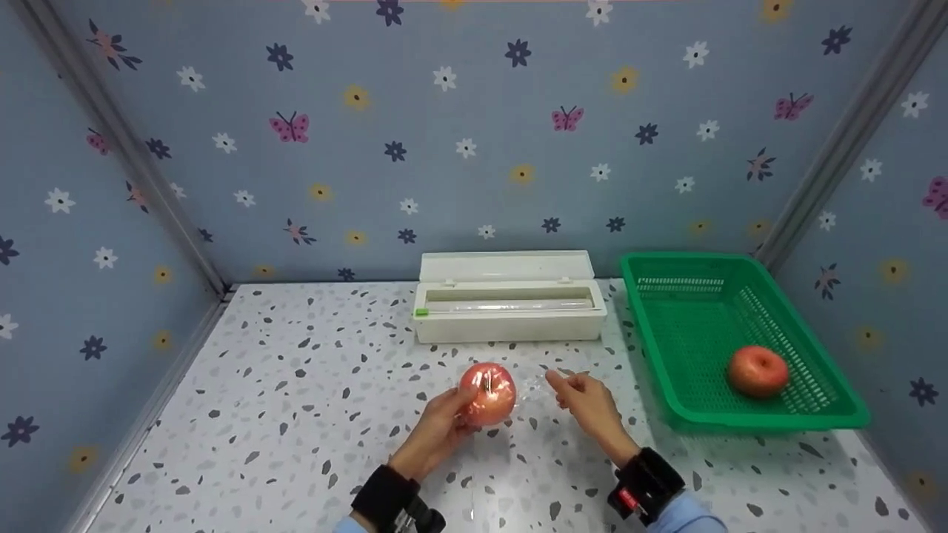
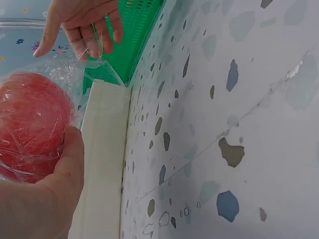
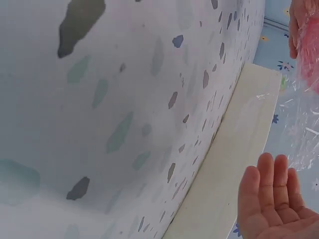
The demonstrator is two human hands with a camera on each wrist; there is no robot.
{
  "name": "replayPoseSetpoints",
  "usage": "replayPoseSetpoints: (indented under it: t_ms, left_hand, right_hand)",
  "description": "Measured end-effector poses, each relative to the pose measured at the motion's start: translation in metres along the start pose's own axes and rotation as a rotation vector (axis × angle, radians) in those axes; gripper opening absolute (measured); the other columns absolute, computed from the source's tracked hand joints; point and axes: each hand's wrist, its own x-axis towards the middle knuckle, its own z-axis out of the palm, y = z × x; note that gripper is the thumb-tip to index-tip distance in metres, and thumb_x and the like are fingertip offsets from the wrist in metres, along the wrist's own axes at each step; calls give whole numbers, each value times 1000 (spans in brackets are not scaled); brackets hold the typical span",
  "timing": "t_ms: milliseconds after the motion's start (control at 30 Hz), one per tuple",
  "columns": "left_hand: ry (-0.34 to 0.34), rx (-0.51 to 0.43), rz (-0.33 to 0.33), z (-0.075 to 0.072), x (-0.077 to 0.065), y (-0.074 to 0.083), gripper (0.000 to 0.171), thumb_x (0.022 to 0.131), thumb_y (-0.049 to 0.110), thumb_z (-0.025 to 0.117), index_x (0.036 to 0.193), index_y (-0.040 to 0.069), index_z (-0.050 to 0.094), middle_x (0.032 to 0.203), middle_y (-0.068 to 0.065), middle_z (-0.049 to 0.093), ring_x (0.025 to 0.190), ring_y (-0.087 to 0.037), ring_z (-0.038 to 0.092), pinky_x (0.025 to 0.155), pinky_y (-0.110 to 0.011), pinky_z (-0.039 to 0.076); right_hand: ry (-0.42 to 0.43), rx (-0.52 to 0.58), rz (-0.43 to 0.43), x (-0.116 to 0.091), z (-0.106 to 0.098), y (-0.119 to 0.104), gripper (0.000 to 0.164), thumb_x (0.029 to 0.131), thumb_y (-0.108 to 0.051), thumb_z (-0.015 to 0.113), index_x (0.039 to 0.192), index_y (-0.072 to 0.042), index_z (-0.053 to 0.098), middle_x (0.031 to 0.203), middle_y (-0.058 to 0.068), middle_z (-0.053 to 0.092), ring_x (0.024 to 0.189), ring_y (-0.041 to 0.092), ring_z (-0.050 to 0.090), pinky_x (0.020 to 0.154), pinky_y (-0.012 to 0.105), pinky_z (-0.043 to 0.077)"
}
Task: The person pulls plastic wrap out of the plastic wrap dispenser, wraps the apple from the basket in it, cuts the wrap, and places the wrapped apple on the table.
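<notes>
My left hand (image 1: 437, 431) grips a red apple (image 1: 492, 398) wrapped in clear plastic film, just in front of the white box. The thumb (image 2: 71, 152) presses along the apple's side in the left wrist view. A loose tail of the crinkled plastic film (image 3: 300, 127) stretches out from the apple to the right. Beside that tail is my right hand (image 1: 590, 407), palm turned up and fingers extended in the right wrist view. Its fingertips (image 2: 94, 49) overlap the edge of the film in the left wrist view, with no fingers curled round it.
Behind the hands stands a white cling film dispenser box (image 1: 511, 329), lid raised, a film roll (image 1: 511, 305) inside. To the right sits a green plastic basket (image 1: 659, 355) holding another apple (image 1: 758, 371). Patterned walls (image 1: 474, 133) enclose the speckled table (image 1: 281, 414).
</notes>
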Motion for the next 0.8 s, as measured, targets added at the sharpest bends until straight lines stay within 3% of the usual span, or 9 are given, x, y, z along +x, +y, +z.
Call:
replayPoseSetpoints:
  t_ms: [67, 233, 333, 500, 600, 667, 800]
  left_hand:
    - [3, 10, -6, 2, -1, -1, 67, 87, 36, 59, 134, -6, 35, 117, -11, 53, 98, -16, 54, 85, -24, 48]
    - [3, 49, -23, 4, -2, -3, 71, 86, 36, 59, 135, -8, 31, 124, -16, 49, 102, -19, 54, 91, -29, 47]
    - [30, 93, -25, 3, -2, -4, 73, 86, 37, 60, 136, -8, 30, 126, -19, 48, 102, -20, 55, 92, -31, 47]
    - [153, 158, -23, -2, -4, -7, 78, 84, 40, 62, 136, -8, 29, 123, -20, 49, 99, -20, 56, 89, -31, 49]
    - [219, 125, -6, -2, -5, -10, 79, 83, 38, 63, 137, -9, 28, 122, -19, 49, 98, -18, 55, 88, -30, 49]
    - [232, 105, 7, -1, -4, -11, 77, 84, 37, 63, 136, -8, 29, 121, -18, 50, 97, -17, 55, 87, -28, 48]
    - [195, 107, 11, 2, -1, -12, 73, 85, 39, 60, 134, -8, 33, 120, -16, 52, 97, -17, 54, 85, -27, 48]
  right_hand:
    - [-17, -3, 36, 1, 4, -2, 48, 81, -54, 59, 84, -6, 63, 76, 4, 59, 71, 16, 53, 62, 25, 40]
    - [-27, 67, 30, 5, 8, -2, 25, 88, -25, 59, 84, -1, 65, 75, 5, 61, 70, 14, 55, 65, 26, 47]
    - [-35, 113, 35, 6, 4, -2, 19, 88, -16, 58, 82, 2, 64, 72, 4, 61, 68, 14, 56, 66, 28, 48]
    - [-38, 284, 79, 4, -6, -4, 18, 90, -12, 56, 86, 6, 61, 72, 4, 63, 69, 14, 59, 69, 26, 50]
    - [-37, 376, 95, 1, -9, -6, 17, 91, -12, 53, 87, 4, 58, 72, 4, 62, 70, 14, 60, 72, 28, 50]
    - [-38, 417, 103, -1, -9, -6, 16, 93, -12, 51, 88, 3, 57, 73, 4, 62, 70, 13, 61, 74, 28, 51]
    - [-51, 458, 116, -3, -10, -5, 21, 94, -20, 50, 91, 0, 56, 72, 3, 58, 67, 14, 61, 73, 27, 51]
